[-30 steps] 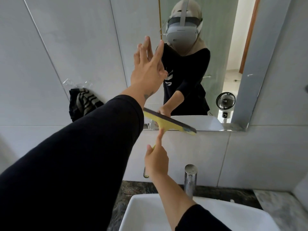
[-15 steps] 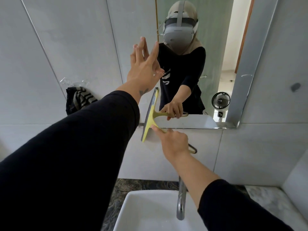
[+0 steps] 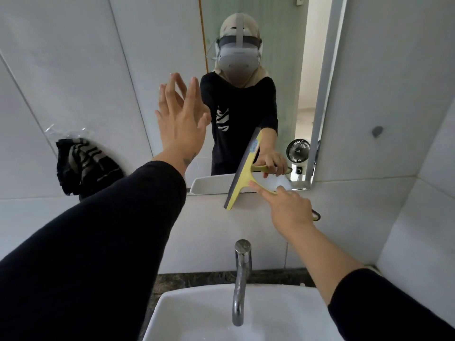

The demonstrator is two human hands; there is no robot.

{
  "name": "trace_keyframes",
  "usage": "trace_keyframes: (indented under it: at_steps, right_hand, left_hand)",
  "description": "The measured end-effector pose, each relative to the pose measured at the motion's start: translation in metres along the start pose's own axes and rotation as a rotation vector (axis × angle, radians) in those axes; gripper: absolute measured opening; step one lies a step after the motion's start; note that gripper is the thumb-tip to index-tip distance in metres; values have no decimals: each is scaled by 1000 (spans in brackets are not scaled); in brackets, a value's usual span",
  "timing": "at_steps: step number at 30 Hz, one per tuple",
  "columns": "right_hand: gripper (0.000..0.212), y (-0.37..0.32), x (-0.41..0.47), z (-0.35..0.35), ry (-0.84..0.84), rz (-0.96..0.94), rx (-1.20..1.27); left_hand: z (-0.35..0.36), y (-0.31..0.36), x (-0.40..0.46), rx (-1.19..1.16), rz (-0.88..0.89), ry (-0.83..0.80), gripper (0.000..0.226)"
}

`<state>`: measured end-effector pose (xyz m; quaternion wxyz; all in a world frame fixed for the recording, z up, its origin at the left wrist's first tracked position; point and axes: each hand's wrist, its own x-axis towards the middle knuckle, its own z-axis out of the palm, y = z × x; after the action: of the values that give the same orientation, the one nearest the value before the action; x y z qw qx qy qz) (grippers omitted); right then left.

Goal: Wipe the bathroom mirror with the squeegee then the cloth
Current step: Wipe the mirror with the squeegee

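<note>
The right hand point(image 3: 290, 210) grips the handle of the yellow squeegee point(image 3: 243, 173) just right of the frame's centre, with the forefinger laid straight along the handle toward the blade. The blade stands nearly upright and tilted a little, its upper part against the lower edge of the mirror point(image 3: 278, 70) and its lower end hanging past that edge over the white wall tile. The left hand point(image 3: 181, 119) is raised at centre left with fingers straight and spread — it holds nothing, and whether it touches the glass cannot be told.

The step in hand looks like a sideways pull of the blade across the bottom strip of glass. To do it well, the person would likely lift the squeegee slightly so the whole rubber edge sits on the mirror rather than half on tile — otherwise the bottom strip may streak. Even pressure through the forefinger and a steady pull should keep the rubber flat. The free hand is best kept off the glass, since it could leave prints.

A dark striped cloth point(image 3: 83, 166) hangs on the wall at the left of the frame, ready for the second pass.
</note>
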<state>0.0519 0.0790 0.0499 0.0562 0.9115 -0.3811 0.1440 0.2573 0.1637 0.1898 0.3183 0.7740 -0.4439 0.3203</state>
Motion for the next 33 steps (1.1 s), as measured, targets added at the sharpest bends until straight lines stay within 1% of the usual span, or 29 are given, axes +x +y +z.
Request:
trace_keyframes:
  at_steps: [6, 14, 17, 21, 23, 25, 28, 33]
  right_hand:
    - [96, 29, -11, 15, 1, 96, 121]
    - [102, 39, -18, 42, 26, 167, 257]
    - [98, 43, -23, 56, 31, 207, 368]
    - [83, 47, -31, 65, 22, 242, 466]
    - [77, 45, -33, 67, 8, 255, 493]
    - [75, 42, -36, 71, -17, 271, 519]
    - [77, 41, -43, 80, -61, 295, 537]
    - [86, 52, -55, 80, -134, 326, 491]
  left_hand:
    - [31, 23, -33, -25, 20, -24, 65]
    - [63, 37, -54, -9, 29, -68, 72]
    - [71, 39, -58, 3, 34, -85, 74]
    - [77, 38, -57, 9, 26, -66, 74]
    - [79, 37, -58, 15, 36, -57, 75]
    - [80, 37, -59, 18, 34, -52, 75]
    - [80, 37, -59, 7, 24, -55, 75]
    - [77, 38, -59, -17, 21, -60, 77]
